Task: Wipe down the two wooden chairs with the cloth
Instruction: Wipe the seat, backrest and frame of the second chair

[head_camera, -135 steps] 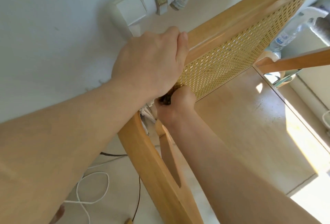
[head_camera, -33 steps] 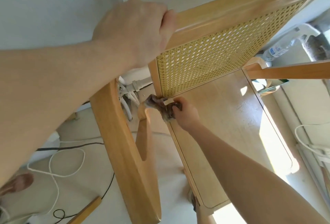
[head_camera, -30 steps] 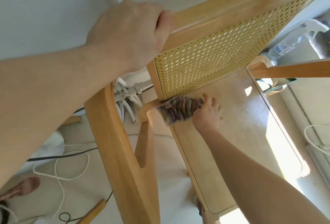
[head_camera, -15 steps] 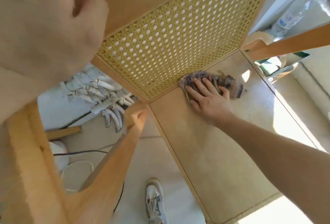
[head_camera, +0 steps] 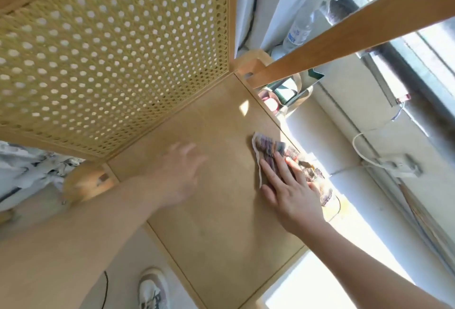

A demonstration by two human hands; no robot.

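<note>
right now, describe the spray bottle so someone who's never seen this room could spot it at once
Start at the chair's cane backrest and go past its right edge. Behind the slanting wooden armrest stands the spray bottle. Unlike the green and cream bag lower down, it is clear plastic with a white trigger head and a blue label.

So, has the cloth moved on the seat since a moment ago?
Yes. The cloth has slid away from the cane backrest to the sunlit right edge of the seat, under the right hand.
</note>
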